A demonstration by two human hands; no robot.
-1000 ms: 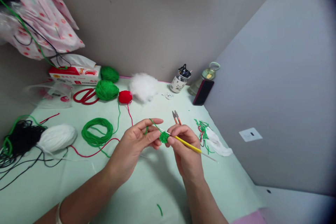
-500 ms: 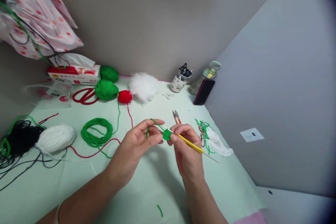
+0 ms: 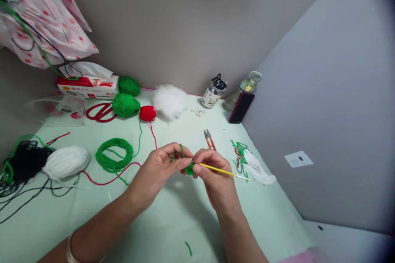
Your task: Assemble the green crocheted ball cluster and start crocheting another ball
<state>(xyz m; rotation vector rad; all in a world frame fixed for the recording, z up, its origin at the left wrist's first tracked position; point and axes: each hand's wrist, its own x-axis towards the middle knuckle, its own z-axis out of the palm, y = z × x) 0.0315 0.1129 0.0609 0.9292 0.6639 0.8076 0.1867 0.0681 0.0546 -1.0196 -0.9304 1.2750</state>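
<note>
My left hand (image 3: 160,168) pinches a small green crochet piece (image 3: 189,168) above the pale green table (image 3: 173,222), with green yarn looped over its index finger. My right hand (image 3: 212,176) grips a yellow-handled crochet hook (image 3: 222,171), whose tip sits in the green piece. The two hands touch at the fingertips. The working yarn trails left toward a flat green yarn coil (image 3: 113,155).
Orange thread snips (image 3: 209,139) and yarn scraps on a white cloth (image 3: 249,163) lie right of my hands. Green yarn balls (image 3: 125,104), a red ball (image 3: 147,113), white stuffing (image 3: 169,100), white yarn (image 3: 66,161), black yarn (image 3: 23,162), red scissors (image 3: 98,112), a tissue box (image 3: 88,85), a jar (image 3: 212,94) and a phone (image 3: 241,107) sit further back.
My hands have drawn together and dropped slightly. The hook now lies flatter, and the green piece has turned down between my fingers so less of it shows.
</note>
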